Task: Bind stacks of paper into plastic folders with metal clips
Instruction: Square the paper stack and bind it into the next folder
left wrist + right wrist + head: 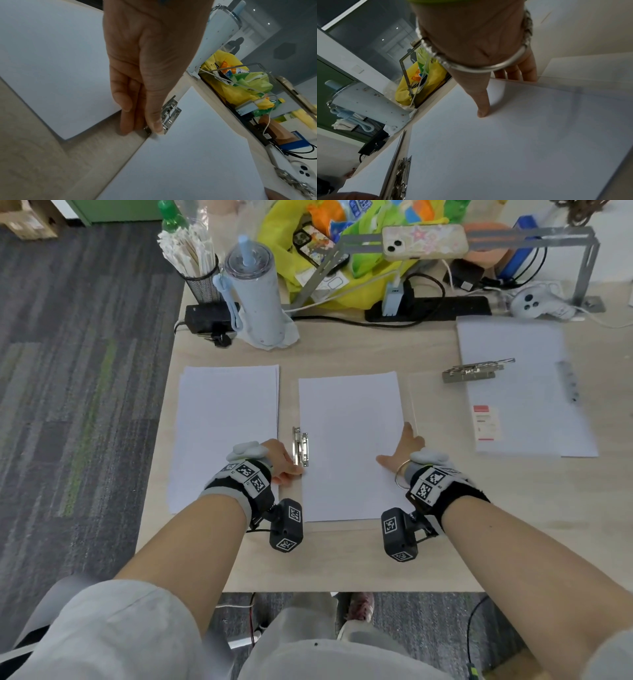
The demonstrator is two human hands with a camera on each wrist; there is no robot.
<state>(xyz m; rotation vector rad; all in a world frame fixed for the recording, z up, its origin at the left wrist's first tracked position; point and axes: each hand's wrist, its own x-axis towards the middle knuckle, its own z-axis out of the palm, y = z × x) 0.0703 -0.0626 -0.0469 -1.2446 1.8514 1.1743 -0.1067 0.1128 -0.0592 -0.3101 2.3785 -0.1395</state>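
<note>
- On my far left a loose stack of paper [226,433] lies flat on the table [342,556], apart from the folder and waiting its turn
- My left hand [279,458] comes next, fingers straight and pointing down beside the metal clip [300,446]; in the left wrist view my thumb tip touches the clip's near end while the other fingertips reach the table just left of it, so the hand is relaxed and clasps nothing
- The clip sits at the left edge of the middle stack [352,446], and I judge it is not yet pressed home; I cannot tell from these views whether its lever is up or down
- To do this step well I should square the sheets against the clip side first, keep the thumb on the lever end, and press straight down so the paper does not skew
- My right hand [404,448] lies at the stack's right edge, thumb flat on the top sheet, fingers over the edge onto the clear plastic folder [412,398] beneath; it is loose, steadying rather than gripping
- Far right, a second folder [520,392] with its own clip [474,370] lies well apart
</note>
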